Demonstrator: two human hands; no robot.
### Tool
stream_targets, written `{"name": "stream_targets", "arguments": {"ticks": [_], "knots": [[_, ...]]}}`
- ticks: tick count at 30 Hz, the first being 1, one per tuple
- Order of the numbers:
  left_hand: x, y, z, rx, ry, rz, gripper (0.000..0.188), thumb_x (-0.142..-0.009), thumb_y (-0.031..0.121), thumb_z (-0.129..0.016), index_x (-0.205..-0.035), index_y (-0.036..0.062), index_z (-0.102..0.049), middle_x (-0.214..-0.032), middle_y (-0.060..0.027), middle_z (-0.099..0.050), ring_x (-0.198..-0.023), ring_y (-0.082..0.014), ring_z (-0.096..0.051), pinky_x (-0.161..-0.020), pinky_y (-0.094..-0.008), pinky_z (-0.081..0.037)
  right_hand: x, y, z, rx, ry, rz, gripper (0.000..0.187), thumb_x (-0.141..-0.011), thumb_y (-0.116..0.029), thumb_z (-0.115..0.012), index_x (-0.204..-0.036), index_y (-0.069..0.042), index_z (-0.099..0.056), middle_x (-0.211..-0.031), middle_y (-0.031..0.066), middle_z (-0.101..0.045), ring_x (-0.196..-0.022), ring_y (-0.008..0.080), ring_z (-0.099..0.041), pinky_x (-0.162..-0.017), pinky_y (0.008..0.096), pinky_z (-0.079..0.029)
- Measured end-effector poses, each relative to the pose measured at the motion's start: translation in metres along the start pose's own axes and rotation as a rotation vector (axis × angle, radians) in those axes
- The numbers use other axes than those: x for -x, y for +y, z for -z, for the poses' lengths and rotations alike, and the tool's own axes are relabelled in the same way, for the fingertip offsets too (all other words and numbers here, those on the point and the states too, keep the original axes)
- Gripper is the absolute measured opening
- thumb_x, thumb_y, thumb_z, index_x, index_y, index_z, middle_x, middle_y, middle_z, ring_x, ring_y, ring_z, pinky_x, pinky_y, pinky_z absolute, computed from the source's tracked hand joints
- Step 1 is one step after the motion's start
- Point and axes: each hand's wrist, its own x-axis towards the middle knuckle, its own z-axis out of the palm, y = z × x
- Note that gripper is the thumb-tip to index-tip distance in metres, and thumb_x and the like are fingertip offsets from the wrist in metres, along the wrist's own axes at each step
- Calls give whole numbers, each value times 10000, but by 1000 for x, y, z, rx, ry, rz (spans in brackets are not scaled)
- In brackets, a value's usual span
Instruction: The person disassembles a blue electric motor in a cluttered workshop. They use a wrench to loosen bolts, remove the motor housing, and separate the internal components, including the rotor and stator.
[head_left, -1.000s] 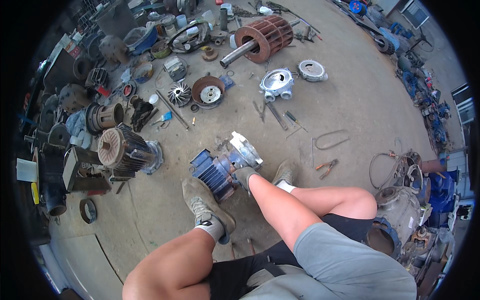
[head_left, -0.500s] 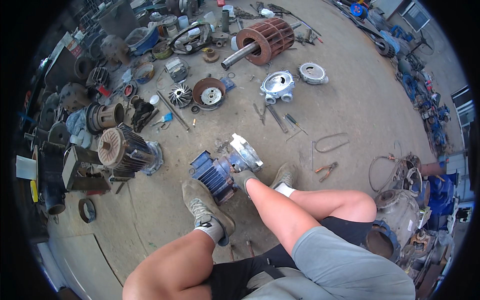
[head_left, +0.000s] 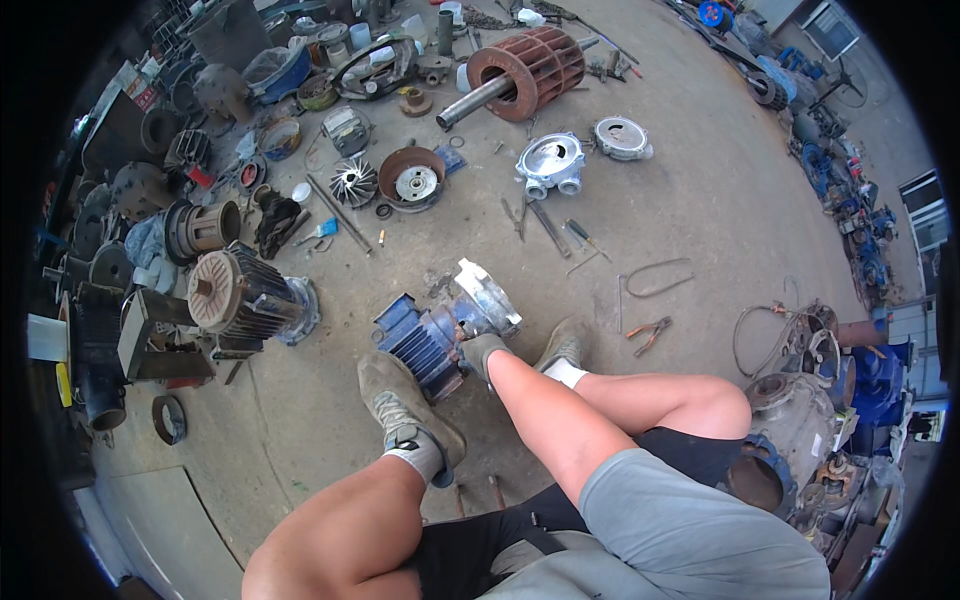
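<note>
A blue finned electric motor (head_left: 425, 350) lies tilted on the floor between my shoes, its silver flange end (head_left: 487, 298) pointing away and up to the right. My right hand (head_left: 482, 357), in a grey glove, is at the motor's right side, just below the flange, and appears to touch it. Its fingers are hidden against the motor, so what they grip, if anything, does not show. My left hand is out of view. A larger, dirty finned motor (head_left: 245, 300) stands to the left. Pliers with orange handles (head_left: 651, 335) lie to the right of my right shoe (head_left: 565, 345).
Ahead lie a rusty cage rotor with a shaft (head_left: 525, 80), a silver housing (head_left: 551, 165), a round silver cover (head_left: 622, 138), a rusty bowl-shaped part (head_left: 411, 180), a fan wheel (head_left: 353, 183) and a blue brush (head_left: 322, 230). A grey pump casing (head_left: 795, 415) stands near my right knee.
The whole view has shifted slightly, with things appearing a little further up and left. My right hand stays at the motor, and nothing else has visibly moved.
</note>
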Motion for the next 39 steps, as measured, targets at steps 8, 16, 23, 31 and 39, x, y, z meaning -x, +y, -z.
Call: {"name": "stream_targets", "arguments": {"ticks": [8, 16, 23, 31, 39], "knots": [[0, 2, 1, 6, -6, -9, 385, -752, -147, -515, -1091, -20, -644, -990, -227, -619, -982, -419, -626, -866, -375, -515, 74, -31, 13, 272, -2, 15, 617, -1003, -527, -645, -1360, -28, -712, -1352, 260, -724, -1289, 370, -692, -1082, 423, -532], [16, 7, 10, 18, -19, -29, 381, -755, -147, -513, -1089, -20, -644, -985, -225, -617, -976, -412, -627, -863, -370, -514, 74, -33, 6, 343, 101, 11, 434, -985, -376, -681, -1189, -3, -770, -1175, 203, -782, -1100, 332, -749, -943, 435, -557], [50, 32, 32, 11, -12, -40, 378, -757, -147, -511, -1087, -20, -644, -980, -222, -615, -971, -406, -627, -861, -365, -513, 73, -22, 11, 444, 273, 199, 441, -944, -358, -758, -1117, 47, -776, -1079, 171, -807, -959, 263, -776, -801, 403, -583], [48, 47, 45, -30, -62, -24, 374, -760, -146, -509, -1086, -20, -643, -975, -220, -612, -965, -399, -628, -859, -360, -512, 69, -21, 12, 10, 122, 50, 218, -996, -246, -765, -978, -30, -742, -851, 66, -737, -696, 180, -705, -573, 323, -509], [42, 49, 44, -48, -77, -12, 370, -763, -146, -508, -1084, -21, -643, -970, -217, -610, -959, -392, -628, -856, -355, -510, 60, -35, 9, 79, -38, 235, 136, -973, -129, -731, -1109, -126, -748, -926, 56, -764, -771, 201, -724, -642, 356, -548]]}}
